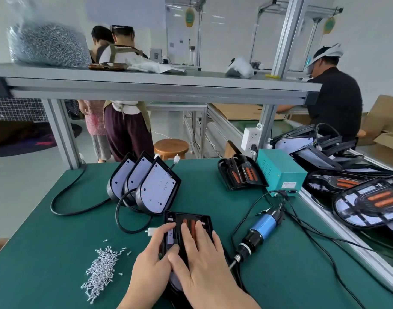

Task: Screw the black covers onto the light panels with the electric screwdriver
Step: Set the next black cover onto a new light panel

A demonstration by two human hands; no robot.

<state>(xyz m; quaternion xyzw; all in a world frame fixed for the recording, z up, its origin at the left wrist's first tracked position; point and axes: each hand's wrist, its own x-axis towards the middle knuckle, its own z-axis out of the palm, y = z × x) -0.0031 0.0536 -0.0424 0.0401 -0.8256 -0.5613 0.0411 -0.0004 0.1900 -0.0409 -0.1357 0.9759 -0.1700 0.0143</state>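
Note:
A black cover (186, 221) with orange strips lies on a light panel on the green mat in front of me. My right hand (200, 259) presses flat on the cover with straight fingers. My left hand (153, 262) holds the panel's left edge, fingers laid along its top and thumb beside my right thumb. The blue electric screwdriver (258, 230) lies on the mat just right of my hands, untouched. A heap of loose silver screws (102, 270) lies to the left. Three light panels (144, 186) lean upright behind the cover.
Black covers (240, 172) stand by a teal power box (280, 172) at the right. More assembled lamps (369, 206) pile on the conveyor at far right. A bag of screws (48, 44) sits on the shelf overhead. Black cables loop over the mat. People work in the background.

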